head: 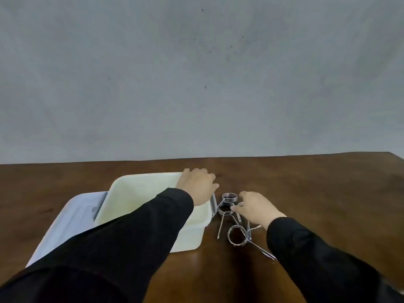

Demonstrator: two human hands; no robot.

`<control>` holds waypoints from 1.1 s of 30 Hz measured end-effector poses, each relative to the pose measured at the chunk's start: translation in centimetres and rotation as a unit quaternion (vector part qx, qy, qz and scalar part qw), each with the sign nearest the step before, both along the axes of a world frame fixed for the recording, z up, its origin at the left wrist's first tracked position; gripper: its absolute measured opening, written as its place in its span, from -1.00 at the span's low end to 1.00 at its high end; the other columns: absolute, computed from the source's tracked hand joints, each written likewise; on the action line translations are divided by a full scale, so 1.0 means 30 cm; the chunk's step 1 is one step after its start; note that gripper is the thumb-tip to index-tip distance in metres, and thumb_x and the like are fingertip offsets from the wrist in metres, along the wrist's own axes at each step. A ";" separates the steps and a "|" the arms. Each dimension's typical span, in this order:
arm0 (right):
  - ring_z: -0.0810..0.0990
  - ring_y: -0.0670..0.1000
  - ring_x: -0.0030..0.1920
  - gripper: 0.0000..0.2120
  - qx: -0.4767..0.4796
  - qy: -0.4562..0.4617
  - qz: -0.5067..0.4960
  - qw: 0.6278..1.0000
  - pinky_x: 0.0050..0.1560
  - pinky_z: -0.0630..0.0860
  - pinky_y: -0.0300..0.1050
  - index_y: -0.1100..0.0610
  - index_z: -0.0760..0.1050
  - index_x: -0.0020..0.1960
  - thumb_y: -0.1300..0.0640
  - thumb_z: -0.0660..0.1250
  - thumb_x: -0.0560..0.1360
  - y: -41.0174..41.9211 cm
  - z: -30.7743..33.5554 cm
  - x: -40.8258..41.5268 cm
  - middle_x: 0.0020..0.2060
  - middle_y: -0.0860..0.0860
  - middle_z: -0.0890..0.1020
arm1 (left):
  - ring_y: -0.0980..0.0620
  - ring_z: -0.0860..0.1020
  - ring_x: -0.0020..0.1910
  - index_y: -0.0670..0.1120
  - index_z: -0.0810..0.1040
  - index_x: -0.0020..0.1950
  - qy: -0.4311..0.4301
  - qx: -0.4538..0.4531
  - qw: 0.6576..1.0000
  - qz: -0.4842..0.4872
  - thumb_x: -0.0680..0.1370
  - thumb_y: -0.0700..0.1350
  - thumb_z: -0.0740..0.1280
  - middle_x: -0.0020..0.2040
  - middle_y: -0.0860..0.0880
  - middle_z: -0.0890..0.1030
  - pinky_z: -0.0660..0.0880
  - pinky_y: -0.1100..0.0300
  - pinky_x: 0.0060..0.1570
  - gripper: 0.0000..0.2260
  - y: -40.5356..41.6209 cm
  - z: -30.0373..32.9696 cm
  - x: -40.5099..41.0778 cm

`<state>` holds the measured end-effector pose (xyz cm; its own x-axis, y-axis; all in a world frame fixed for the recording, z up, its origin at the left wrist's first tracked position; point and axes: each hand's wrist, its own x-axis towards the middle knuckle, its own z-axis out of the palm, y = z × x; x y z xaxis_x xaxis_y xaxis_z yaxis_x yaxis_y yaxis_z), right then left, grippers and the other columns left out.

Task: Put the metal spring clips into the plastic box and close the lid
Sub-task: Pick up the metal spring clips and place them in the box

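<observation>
At the far left a pale, flat plastic lid lies on the dark brown wooden table, tucked against the left side of the box and not yet fitted. Next comes the cream, square plastic box, open at the top — what shows of its inside looks empty, though the black sleeve crossing it hides part of the floor. The left hand rests flat over the box's far right corner, fingers curled over the rim, steadying it. Just beside the box's right wall lie the shiny metal spring clips — coils with long wire legs that run mostly toward the viewer. The right hand is the nearer one: it sits over the far clips, fingertips drawn together at a coil, though whether they have hold of it I cannot tell. One clip lies apart, closer in. The carry into the box would be short and leftward, over the right wall.
</observation>
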<state>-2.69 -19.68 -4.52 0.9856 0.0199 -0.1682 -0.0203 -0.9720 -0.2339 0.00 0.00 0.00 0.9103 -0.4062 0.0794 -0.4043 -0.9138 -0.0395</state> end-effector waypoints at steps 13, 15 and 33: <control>0.50 0.18 0.26 -0.53 -0.032 0.005 -0.106 0.994 0.24 0.38 0.16 0.01 0.51 0.31 -0.27 0.18 0.57 0.136 -0.163 0.164 0.22 0.08 0.57 | -0.05 0.20 0.53 -0.02 0.55 0.32 -0.014 -0.047 0.998 0.026 0.68 0.07 0.04 0.50 -0.04 0.37 0.01 -0.19 0.48 -0.61 0.011 -0.107 0.005; 0.54 0.17 0.22 -0.53 -0.026 0.008 -0.127 0.992 0.23 0.40 0.16 0.03 0.54 0.24 -0.28 0.22 0.54 0.142 -0.164 0.186 0.17 0.07 0.62 | -0.04 0.19 0.54 -0.02 0.55 0.33 -0.015 -0.051 0.998 0.028 0.68 0.07 0.05 0.51 -0.04 0.35 0.02 -0.19 0.48 -0.62 0.015 -0.109 0.006; 0.63 0.17 -0.28 -0.78 0.045 -0.069 -0.088 0.993 -0.26 0.59 -0.04 0.18 0.52 -0.27 0.06 0.39 0.47 0.135 -0.105 0.276 -0.34 0.10 0.61 | -0.09 0.53 0.10 -0.01 0.57 0.11 -0.027 -0.221 0.962 0.160 0.65 0.10 0.10 0.05 0.01 0.61 0.38 -0.04 0.23 -0.68 0.424 0.089 -0.007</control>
